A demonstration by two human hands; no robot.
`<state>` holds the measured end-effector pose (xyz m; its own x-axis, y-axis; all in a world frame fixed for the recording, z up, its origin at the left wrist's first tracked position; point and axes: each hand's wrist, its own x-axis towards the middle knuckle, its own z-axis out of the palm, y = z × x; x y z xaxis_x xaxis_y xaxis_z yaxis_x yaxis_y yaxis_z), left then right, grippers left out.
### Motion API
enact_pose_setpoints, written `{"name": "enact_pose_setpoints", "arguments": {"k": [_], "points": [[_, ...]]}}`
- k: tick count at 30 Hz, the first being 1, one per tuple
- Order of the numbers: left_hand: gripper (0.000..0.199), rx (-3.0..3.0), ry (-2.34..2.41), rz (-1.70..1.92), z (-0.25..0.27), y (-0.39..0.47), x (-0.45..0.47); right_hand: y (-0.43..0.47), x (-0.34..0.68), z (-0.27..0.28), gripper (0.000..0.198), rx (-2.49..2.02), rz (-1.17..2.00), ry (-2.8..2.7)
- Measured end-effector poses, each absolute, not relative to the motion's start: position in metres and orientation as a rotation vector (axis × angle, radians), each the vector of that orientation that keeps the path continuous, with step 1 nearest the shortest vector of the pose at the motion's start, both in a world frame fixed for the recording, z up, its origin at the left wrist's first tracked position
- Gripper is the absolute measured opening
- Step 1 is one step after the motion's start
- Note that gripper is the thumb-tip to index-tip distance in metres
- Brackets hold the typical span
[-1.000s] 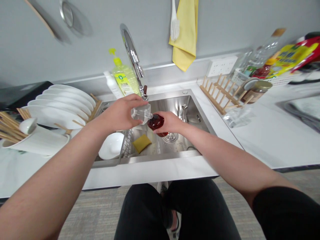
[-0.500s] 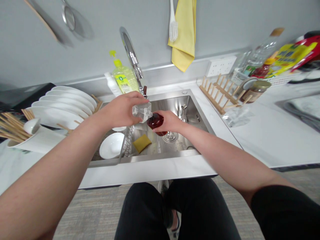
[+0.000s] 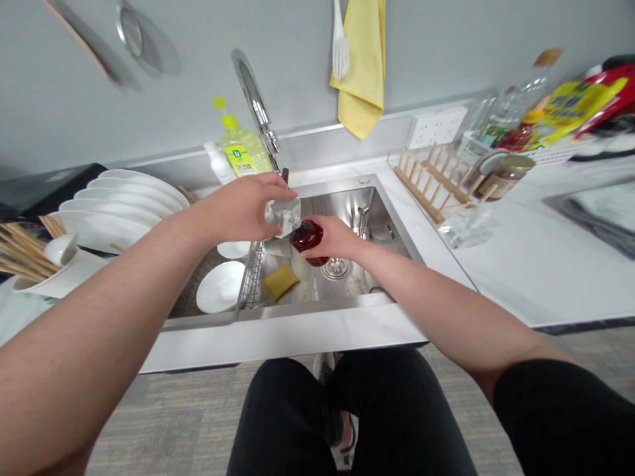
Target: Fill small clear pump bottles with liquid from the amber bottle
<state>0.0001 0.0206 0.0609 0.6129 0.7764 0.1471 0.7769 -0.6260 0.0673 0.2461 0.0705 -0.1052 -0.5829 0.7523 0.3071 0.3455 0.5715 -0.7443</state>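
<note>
My left hand point(image 3: 251, 206) is closed around a small clear faceted container point(image 3: 284, 215), held tilted above the sink point(image 3: 391, 264). Just below and to its right, my right hand point(image 3: 333, 238) grips a dark red glassy bottle point(image 3: 306, 239), also tilted, with its narrow end towards the clear container. The two are very close; whether they touch I cannot tell. Beneath them a yellow sponge point(image 3: 280, 283) lies on the sink floor, near the drain point(image 3: 337, 267).
Left of the basin, a wire drainer point(image 3: 253, 277) holds a white bowl point(image 3: 221, 287). White plates point(image 3: 119, 205) and a chopstick holder point(image 3: 64, 271) stand farther left. Behind are the faucet point(image 3: 253, 86) and a green soap bottle point(image 3: 241, 149). A wooden rack point(image 3: 444, 188) and jar point(image 3: 508, 177) sit right.
The view has shifted slightly. Both hands keep their holds on the clear container and the dark red bottle, with hardly any movement between them.
</note>
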Motion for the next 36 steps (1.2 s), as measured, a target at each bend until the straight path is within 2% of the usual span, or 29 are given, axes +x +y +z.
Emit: {"name": "enact_pose_setpoints", "arguments": {"k": [10,26,31,36], "points": [[0.090,-2.738,-1.387,0.204,0.089,0.023,0.018,0.070,0.245,-0.108,0.078,-0.818,0.886,-2.101],[0.094,-2.700,-1.369,0.294,0.100,0.032,0.032,0.072,0.245,-0.109,0.078,-0.800,0.902,-2.043],[0.085,-2.658,-1.369,0.310,0.101,0.035,0.036,0.072,0.245,-0.109,0.078,-0.812,0.880,-2.046],[0.095,-2.675,-1.380,0.341,0.100,0.039,0.035,0.074,0.245,-0.110,0.078,-0.798,0.888,-2.044]]}}
